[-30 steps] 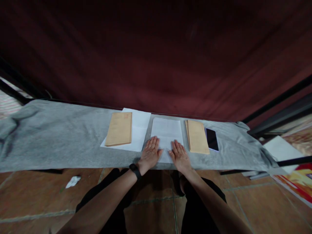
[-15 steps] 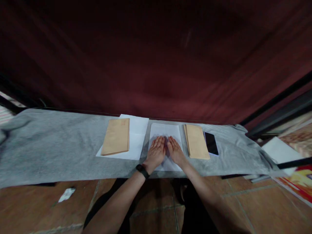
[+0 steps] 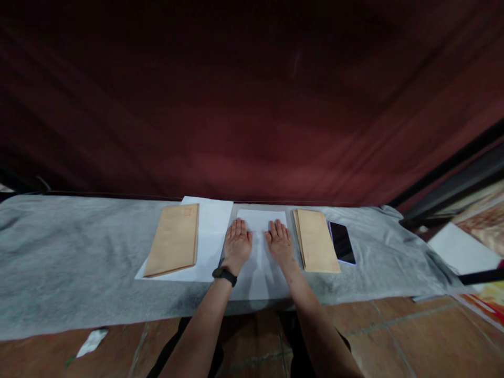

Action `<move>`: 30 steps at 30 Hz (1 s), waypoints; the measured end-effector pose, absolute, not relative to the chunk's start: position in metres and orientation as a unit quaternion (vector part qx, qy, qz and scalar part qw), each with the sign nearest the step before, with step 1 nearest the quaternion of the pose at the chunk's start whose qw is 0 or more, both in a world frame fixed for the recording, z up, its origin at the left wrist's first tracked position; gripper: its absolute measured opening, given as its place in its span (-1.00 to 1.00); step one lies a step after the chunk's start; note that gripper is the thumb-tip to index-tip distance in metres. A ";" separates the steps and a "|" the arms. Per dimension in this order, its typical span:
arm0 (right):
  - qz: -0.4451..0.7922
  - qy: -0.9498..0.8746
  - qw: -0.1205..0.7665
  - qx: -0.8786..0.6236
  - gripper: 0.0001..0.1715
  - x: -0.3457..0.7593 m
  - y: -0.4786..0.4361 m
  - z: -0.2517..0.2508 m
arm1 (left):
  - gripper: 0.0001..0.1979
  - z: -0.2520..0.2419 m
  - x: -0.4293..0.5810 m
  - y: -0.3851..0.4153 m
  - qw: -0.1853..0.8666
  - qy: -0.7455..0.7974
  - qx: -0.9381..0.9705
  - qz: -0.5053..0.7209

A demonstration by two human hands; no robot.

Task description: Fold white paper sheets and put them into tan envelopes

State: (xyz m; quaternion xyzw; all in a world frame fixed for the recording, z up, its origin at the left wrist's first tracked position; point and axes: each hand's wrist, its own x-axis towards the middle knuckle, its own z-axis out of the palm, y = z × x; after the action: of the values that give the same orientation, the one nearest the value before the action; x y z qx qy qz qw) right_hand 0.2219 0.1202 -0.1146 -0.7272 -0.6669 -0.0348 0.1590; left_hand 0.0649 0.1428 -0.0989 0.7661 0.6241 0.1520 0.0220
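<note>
Both of my hands lie flat, palms down, on a white sheet of paper (image 3: 260, 262) in the middle of the grey-clothed table (image 3: 79, 252). My left hand (image 3: 237, 243), with a black band on its wrist, presses the sheet's left part, fingers stretched forward. My right hand (image 3: 280, 242) rests on the sheet's right part, fingers spread slightly. A gap of bare paper separates the two hands.
A brown envelope (image 3: 173, 245) lies on another white sheet (image 3: 210, 231) to the left. A stack of brown envelopes (image 3: 317, 240) and a dark phone (image 3: 342, 241) lie to the right. A dark red curtain (image 3: 252, 105) hangs behind. A paper scrap (image 3: 91, 341) lies on the tiled floor.
My hands slid forward up the white sheet, came together, then parted sideways. The view has tilted, so the table sits lower in the picture.
</note>
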 end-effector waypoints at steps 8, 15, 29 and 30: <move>-0.039 -0.572 0.185 -0.798 -0.39 0.235 0.127 -0.102 | -0.51 -0.078 0.060 0.157 0.067 0.665 0.717 0.198; -0.017 -0.553 0.185 -0.812 -0.39 0.247 0.129 -0.086 | -0.59 -0.065 0.047 0.173 0.357 0.684 0.557 0.308; 0.508 -0.373 0.576 -0.521 -0.49 0.280 0.130 -0.012 | -0.60 0.021 0.031 0.156 0.524 0.440 0.467 0.560; 0.518 -0.386 0.589 -0.485 -0.44 0.283 0.126 -0.001 | -0.62 0.031 0.028 0.151 0.500 0.427 0.475 0.585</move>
State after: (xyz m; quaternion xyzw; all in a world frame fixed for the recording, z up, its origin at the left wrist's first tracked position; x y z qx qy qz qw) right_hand 0.2831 0.1263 -0.0008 -0.4855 -0.3864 0.5177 0.5891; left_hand 0.0277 0.1513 0.0313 0.4746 0.4273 0.5846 0.5005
